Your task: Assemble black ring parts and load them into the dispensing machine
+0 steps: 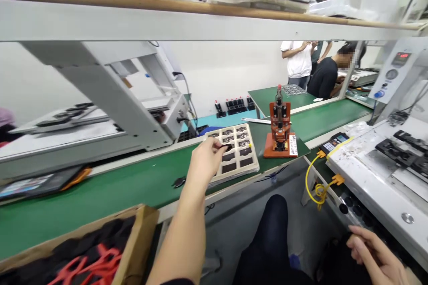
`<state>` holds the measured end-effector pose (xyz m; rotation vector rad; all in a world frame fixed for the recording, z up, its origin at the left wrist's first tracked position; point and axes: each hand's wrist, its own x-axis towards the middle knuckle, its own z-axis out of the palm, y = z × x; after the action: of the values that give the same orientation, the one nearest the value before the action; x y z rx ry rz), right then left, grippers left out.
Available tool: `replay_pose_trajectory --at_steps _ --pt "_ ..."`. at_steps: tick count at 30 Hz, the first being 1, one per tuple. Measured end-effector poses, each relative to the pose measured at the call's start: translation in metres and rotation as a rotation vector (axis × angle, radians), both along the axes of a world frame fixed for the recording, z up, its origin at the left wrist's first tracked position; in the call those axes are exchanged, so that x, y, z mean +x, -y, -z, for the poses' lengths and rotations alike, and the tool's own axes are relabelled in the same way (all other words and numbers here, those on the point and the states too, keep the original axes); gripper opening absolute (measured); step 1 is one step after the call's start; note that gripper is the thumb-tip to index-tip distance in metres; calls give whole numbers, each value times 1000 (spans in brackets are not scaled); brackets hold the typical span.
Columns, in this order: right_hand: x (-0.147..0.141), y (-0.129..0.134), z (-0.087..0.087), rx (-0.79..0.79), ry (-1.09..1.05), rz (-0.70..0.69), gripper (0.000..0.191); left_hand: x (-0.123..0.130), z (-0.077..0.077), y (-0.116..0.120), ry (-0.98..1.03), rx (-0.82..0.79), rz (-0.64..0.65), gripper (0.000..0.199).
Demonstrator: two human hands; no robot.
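My left hand reaches over a cream tray with several compartments, its thumb and fingertips pinched on a small dark part. Some compartments hold metallic-looking pieces, others dark flat pieces. The tray lies on the green work surface. To its right stands an orange-red clamp fixture with a white label. A small black item lies left of the tray. At the lower right, my right hand hangs near my lap, fingers curled together; whatever they may hold is too unclear to tell.
A cardboard box with black and red parts sits at lower left. On the right, a white machine has yellow cables beside it. A shelf beam crosses above. Several people are in the background.
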<state>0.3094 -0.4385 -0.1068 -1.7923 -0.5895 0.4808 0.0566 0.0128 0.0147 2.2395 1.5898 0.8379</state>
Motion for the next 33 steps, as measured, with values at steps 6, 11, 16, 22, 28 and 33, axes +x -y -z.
replay_pose_trajectory --at_steps 6,11,16,22,28,33 --pt "-7 -26 -79 22 173 -83 51 115 -22 107 516 21 901 6" --pt "0 -35 -119 259 244 -42 42 177 -18 175 650 357 1417 19" --pt "8 -24 -138 238 331 -19 50 209 -7 200 616 555 1615 22" --pt "16 -5 -144 164 394 100 35 229 -6 223 572 472 1682 21" --pt "28 22 -144 108 383 189 38 253 -13 252 490 410 1821 21" --pt "48 65 -148 93 384 362 39 302 -29 286 466 448 1938 25"
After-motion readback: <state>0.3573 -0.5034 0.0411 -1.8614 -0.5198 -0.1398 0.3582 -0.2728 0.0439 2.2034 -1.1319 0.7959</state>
